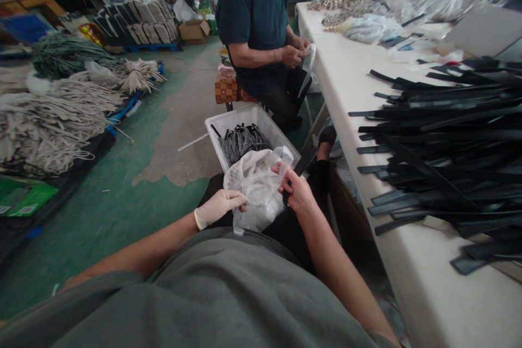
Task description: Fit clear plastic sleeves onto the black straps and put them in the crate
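Note:
My left hand point(220, 207), in a pale thin glove, is closed with its fingertips pinched on clear plastic over my lap. My bare right hand point(298, 189) is closed around a black strap point(286, 198), with a clear plastic strip point(284, 159) between its thumb and fingers. Between and under my hands lies a crumpled clear plastic bag point(248, 168) with whitish contents. Just beyond it a white crate point(223, 156) holds several black straps point(243, 138), some in clear plastic. Whether both hands grip the same piece of plastic is hard to make out.
At right, a long white table point(338, 84) carries a heap of black straps point(444, 141), metal hardware point(346, 4) and plastic bags. A co-worker point(255, 22) sits ahead, holding a clear strip. Bundles of pale cord point(53, 119) lie on the left.

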`<state>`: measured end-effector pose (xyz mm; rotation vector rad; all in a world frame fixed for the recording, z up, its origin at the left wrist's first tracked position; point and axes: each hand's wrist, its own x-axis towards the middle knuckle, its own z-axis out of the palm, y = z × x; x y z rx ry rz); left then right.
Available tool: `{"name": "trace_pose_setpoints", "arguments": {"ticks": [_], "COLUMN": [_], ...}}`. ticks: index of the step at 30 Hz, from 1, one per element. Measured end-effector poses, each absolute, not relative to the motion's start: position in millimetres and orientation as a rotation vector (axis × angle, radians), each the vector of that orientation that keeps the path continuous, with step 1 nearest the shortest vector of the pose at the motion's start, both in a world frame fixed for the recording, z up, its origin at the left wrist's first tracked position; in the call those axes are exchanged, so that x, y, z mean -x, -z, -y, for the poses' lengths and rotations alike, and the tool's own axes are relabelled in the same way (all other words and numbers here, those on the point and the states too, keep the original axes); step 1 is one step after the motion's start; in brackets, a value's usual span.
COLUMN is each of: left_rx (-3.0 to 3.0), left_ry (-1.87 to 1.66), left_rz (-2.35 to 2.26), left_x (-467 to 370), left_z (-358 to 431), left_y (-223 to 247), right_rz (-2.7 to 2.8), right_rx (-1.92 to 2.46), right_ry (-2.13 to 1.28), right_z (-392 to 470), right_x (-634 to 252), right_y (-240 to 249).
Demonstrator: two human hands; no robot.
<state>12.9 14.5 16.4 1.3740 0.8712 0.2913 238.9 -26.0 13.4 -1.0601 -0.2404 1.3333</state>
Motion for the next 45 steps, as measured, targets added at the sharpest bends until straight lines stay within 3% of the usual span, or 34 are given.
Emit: {"name": "trace_pose_setpoints", "arguments": {"ticks": [6,18,24,33,45], "left_rx": [-1.378,-2.102,-2.152,-1.669,-1.415], "left_ry": [-0.332,-0.360,-0.732,-0.058,0.253], "left_rz": [-0.966,-0.994,-0.770,-0.612,-0.562], "left_x": [4.6,18.4,-23.4,-49.3,-4.2], "left_z": [-17.7,-65.5,-46.7,-64.7,-81.0], "left_y": [-10.0,-24.5,-49.3,-47.3,-53.3], "right_rz": [0.454,0.511,0.823,1.345,1.632], "right_rx": [1.082,1.126,1.265,1.486,1.571], "right_ry": [-1.329,-1.244,-1.265,-1.058,-0.931], "right_z": [20.3,40.0,43.0,50.6,47.8], "right_x": [-249.4,-237.8,-218.5,-225.0,-238.9], "right_y": [-44.9,-28.2,-32.7,-35.0,-39.4]}}
